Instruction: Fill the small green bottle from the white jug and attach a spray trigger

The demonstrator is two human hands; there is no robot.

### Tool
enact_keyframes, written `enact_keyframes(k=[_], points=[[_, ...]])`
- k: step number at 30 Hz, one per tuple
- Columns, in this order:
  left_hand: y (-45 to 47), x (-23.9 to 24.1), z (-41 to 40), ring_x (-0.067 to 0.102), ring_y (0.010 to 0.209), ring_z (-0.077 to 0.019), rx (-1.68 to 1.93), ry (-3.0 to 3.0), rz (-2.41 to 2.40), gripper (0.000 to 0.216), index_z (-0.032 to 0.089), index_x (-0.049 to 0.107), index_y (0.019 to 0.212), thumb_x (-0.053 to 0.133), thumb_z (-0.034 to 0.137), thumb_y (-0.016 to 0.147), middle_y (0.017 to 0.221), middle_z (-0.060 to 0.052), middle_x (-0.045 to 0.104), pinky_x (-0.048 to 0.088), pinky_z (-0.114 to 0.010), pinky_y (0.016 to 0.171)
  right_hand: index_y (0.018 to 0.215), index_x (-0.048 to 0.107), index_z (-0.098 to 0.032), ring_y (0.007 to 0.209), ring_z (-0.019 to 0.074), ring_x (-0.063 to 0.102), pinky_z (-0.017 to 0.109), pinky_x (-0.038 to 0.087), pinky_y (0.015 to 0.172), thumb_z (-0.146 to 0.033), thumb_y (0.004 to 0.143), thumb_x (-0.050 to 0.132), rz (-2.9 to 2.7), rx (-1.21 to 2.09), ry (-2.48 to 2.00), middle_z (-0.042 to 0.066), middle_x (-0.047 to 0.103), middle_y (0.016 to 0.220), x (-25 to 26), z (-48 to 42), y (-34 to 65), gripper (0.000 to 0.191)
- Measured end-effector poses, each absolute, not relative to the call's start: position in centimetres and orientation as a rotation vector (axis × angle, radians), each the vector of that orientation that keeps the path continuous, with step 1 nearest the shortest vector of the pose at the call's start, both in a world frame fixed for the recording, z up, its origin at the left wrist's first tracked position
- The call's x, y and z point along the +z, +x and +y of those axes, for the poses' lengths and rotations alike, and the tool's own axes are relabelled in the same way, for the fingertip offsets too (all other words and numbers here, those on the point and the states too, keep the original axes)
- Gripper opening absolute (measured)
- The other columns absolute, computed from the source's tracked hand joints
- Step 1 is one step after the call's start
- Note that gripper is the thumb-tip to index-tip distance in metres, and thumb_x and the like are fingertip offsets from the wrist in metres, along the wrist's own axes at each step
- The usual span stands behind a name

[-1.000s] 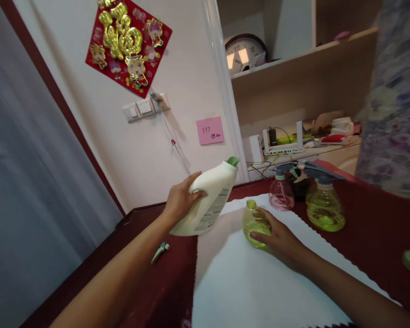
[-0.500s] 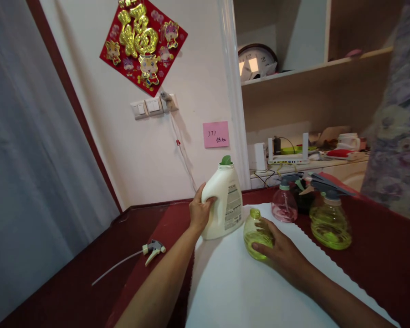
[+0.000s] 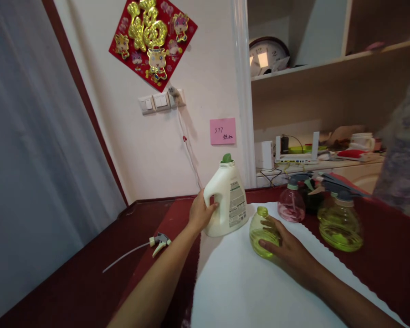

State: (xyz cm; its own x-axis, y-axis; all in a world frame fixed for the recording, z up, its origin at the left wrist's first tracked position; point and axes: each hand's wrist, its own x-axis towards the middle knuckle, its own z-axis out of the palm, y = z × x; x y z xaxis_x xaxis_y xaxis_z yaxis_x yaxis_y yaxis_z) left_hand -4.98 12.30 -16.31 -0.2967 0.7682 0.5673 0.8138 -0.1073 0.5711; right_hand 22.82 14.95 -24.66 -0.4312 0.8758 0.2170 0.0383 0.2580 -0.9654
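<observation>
Three spray bottles (image 3: 263,232), one white jug (image 3: 225,198), one loose sprayer (image 3: 160,241).

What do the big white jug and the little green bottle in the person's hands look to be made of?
White jug: apparently opaque plastic with a dull sheen, moulded handle, printed label. Small green bottle: seemingly clear tinted plastic, see-through and glossy; glass can't be ruled out.

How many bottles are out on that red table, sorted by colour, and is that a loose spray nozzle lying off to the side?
White jug, held by the left hand: 1
Yellow-green bottles: 2, an open one under the right hand and a capped sprayer
Pink sprayer: 1
Loose spray nozzle: 1
Total: 5
</observation>
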Motion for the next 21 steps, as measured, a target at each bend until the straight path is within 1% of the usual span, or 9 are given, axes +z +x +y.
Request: enact_keyframes(k=[3, 4, 7, 8, 12, 14, 17, 19, 21], points=[[-5.5, -14.9, 10.9, 0.062, 0.121, -0.0309, -1.331, -1.857, -2.041, 0.071, 0.021, 0.054, 0.141, 0.082, 0.029, 0.076, 0.131, -0.013, 0.067, 0.048, -0.042, 0.103, 0.147, 0.040, -0.028, 0.138, 0.0342, 0.050, 0.054, 0.041, 0.117, -0.065, 0.078, 0.072, -1.687, 1.291, -0.864, 0.013, 0.047, 0.154, -25.0, 15.1, 22.8, 0.085], [-5.9, -14.3, 10.2, 0.062, 0.122, -0.0300, -1.306, -1.859, -2.033, 0.071, 0.020, 0.055, 0.141, 0.082, 0.031, 0.076, 0.131, -0.013, 0.067, 0.047, -0.041, 0.104, 0.147, 0.040, -0.029, 0.137, 0.0347, 0.050, 0.054, 0.042, 0.116, -0.066, 0.078, 0.072, -1.682, 1.296, -0.866, 0.013, 0.047, 0.154, -25.0, 15.1, 22.8, 0.085], [-8.1, -12.3, 7.0, 0.063, 0.121, -0.0255, -1.208, -1.839, -2.008, 0.054, 0.021, 0.061, 0.134, 0.076, 0.034, 0.083, 0.130, -0.011, 0.066, 0.047, -0.036, 0.106, 0.145, 0.042, -0.030, 0.137, 0.0358, 0.051, 0.054, 0.042, 0.116, -0.067, 0.077, 0.073, -1.668, 1.312, -0.866, 0.012, 0.047, 0.154, -25.1, 15.1, 22.8, 0.084], [-9.2, -11.7, 5.7, 0.063, 0.120, -0.0247, -1.171, -1.805, -2.011, 0.052, 0.022, 0.061, 0.134, 0.073, 0.036, 0.086, 0.129, -0.011, 0.065, 0.047, -0.036, 0.106, 0.145, 0.043, -0.030, 0.137, 0.0360, 0.051, 0.054, 0.041, 0.116, -0.067, 0.076, 0.074, -1.664, 1.319, -0.866, 0.012, 0.048, 0.154, -25.0, 15.1, 22.8, 0.084], [-14.2, -10.5, 0.9, 0.060, 0.123, -0.0282, -0.976, -1.605, -2.127, 0.048, 0.019, 0.058, 0.136, 0.060, 0.040, 0.093, 0.132, -0.013, 0.063, 0.045, -0.044, 0.108, 0.143, 0.045, -0.031, 0.135, 0.0380, 0.052, 0.058, 0.038, 0.117, -0.070, 0.072, 0.075, -1.647, 1.340, -0.886, 0.012, 0.050, 0.152, -24.8, 15.0, 22.8, 0.087], [-16.3, -10.9, -0.7, 0.062, 0.120, -0.0289, -0.822, -1.576, -2.243, 0.043, 0.017, 0.061, 0.132, 0.058, 0.039, 0.095, 0.129, -0.014, 0.066, 0.048, -0.045, 0.105, 0.143, 0.046, -0.032, 0.136, 0.0383, 0.051, 0.058, 0.037, 0.118, -0.072, 0.070, 0.075, -1.647, 1.333, -0.902, 0.011, 0.050, 0.152, -25.0, 15.1, 22.9, 0.088], [-18.3, -12.6, -2.1, 0.065, 0.115, -0.0277, -0.518, -1.622, -2.424, 0.034, 0.017, 0.066, 0.124, 0.065, 0.034, 0.094, 0.123, -0.012, 0.069, 0.051, -0.046, 0.102, 0.143, 0.046, -0.035, 0.137, 0.0370, 0.050, 0.056, 0.037, 0.119, -0.072, 0.072, 0.074, -1.670, 1.295, -0.934, 0.009, 0.050, 0.153, -25.5, 15.3, 22.9, 0.085], [-18.6, -14.0, -2.3, 0.065, 0.115, -0.0277, -0.302, -1.648, -2.517, 0.032, 0.018, 0.067, 0.121, 0.069, 0.034, 0.093, 0.124, -0.010, 0.069, 0.051, -0.050, 0.101, 0.145, 0.044, -0.036, 0.137, 0.0365, 0.050, 0.056, 0.037, 0.119, -0.072, 0.074, 0.073, -1.679, 1.283, -0.931, 0.009, 0.049, 0.154, -25.9, 15.6, 22.9, 0.084], [-18.6, -15.2, -2.2, 0.065, 0.115, -0.0273, -0.123, -1.647, -2.586, 0.031, 0.018, 0.066, 0.120, 0.069, 0.035, 0.094, 0.126, -0.009, 0.067, 0.053, -0.051, 0.099, 0.146, 0.044, -0.035, 0.137, 0.0368, 0.050, 0.056, 0.037, 0.119, -0.072, 0.075, 0.073, -1.678, 1.274, -0.924, 0.010, 0.047, 0.155, -26.2, 15.8, 23.0, 0.086]])
